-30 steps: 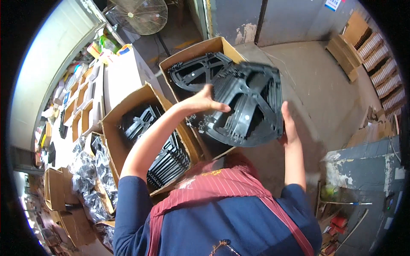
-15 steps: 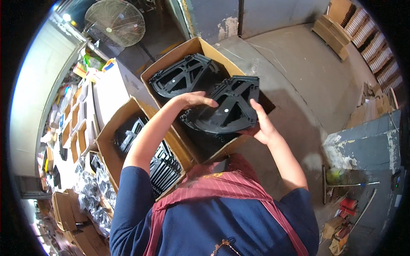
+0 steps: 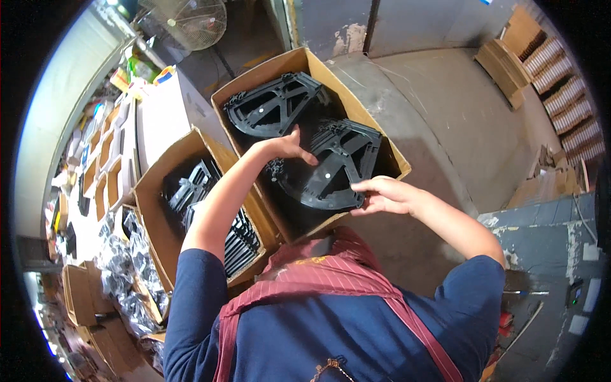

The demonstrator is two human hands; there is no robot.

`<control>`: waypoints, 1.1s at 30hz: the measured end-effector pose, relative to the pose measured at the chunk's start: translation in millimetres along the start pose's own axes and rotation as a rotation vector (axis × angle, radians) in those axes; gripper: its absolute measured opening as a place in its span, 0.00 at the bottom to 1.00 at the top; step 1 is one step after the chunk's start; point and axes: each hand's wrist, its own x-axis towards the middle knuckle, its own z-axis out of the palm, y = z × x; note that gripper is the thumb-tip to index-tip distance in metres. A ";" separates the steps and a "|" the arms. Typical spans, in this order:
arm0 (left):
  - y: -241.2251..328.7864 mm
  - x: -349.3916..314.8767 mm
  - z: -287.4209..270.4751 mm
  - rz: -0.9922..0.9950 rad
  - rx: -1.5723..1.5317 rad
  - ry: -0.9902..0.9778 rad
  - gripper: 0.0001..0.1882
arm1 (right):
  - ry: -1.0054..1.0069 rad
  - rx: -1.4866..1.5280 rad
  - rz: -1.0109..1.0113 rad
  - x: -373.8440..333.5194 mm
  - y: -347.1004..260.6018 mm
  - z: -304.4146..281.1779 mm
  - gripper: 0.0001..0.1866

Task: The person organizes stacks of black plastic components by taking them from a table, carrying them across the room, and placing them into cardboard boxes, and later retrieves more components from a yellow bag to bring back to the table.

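Note:
A black fan-shaped plastic part [image 3: 340, 162] with open cut-outs and a small white dot lies in the right half of a cardboard box [image 3: 389, 151], seemingly on top of similar ones. My right hand [image 3: 388, 194] has its thumb over the part's near right edge and its fingers below, pinching that corner. Beside the part's left edge is my left hand [image 3: 287, 148], thumb and a finger spread apart, other fingers hidden. A second black fan-shaped part [image 3: 273, 105] rests in the far left half of the same box.
To the left stands another open carton [image 3: 149, 191] with black slatted parts inside. Beyond it are a white table [image 3: 162, 118] and clear plastic bags [image 3: 127, 274]. A large fan [image 3: 191, 22] is at the far left. Flat cardboard [image 3: 503, 70] leans at the far right.
The fan-shaped part has gone down into the box and sits lower, nearer its neighbour. My right hand has slid toward its near corner; my left fingers have spread.

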 end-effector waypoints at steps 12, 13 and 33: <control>-13.2 -4.9 9.8 0.014 0.130 0.047 0.75 | -0.261 -2.015 -0.713 7.3 -55.6 16.9 0.12; -19.5 -2.2 18.0 0.078 0.129 0.155 0.65 | -0.300 -2.030 -0.703 10.4 -61.5 17.1 0.12; 4.4 -238.4 195.2 0.042 -0.595 1.351 0.12 | -0.606 -2.141 -0.467 84.3 -56.7 116.4 0.08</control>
